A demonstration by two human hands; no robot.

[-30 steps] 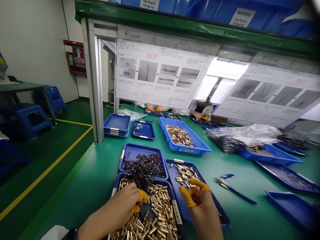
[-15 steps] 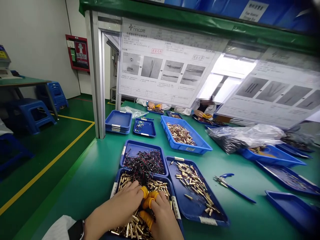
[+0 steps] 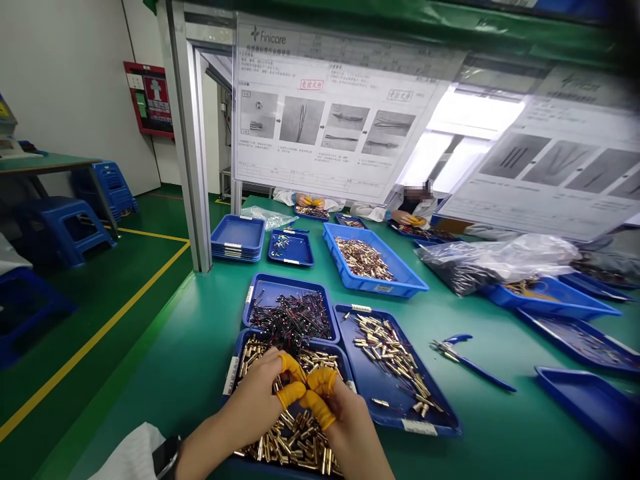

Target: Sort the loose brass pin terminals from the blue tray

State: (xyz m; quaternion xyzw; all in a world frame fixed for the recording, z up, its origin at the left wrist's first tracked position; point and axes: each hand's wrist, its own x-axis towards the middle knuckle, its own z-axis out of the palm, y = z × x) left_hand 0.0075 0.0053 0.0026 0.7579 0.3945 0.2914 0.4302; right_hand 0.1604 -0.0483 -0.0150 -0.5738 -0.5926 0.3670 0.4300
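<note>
Left hand (image 3: 265, 390): thumb and forefinger in yellow finger cots, drawn in close; I can't tell if the grip is fully closed or has a part. It's over the brass sleeves (image 3: 295, 443) in the front tray. Black-and-red leads (image 3: 303, 317) overhang that tray's far rim, so I'd avoid snagging them. Right hand (image 3: 345, 403): curled in, tips at the left's, same unknown. I'd steady one side, make small moves with the other, pinch lightly. Sleeves with leads (image 3: 383, 343) in the right-hand tray, cutting pliers (image 3: 467, 363) beyond
</note>
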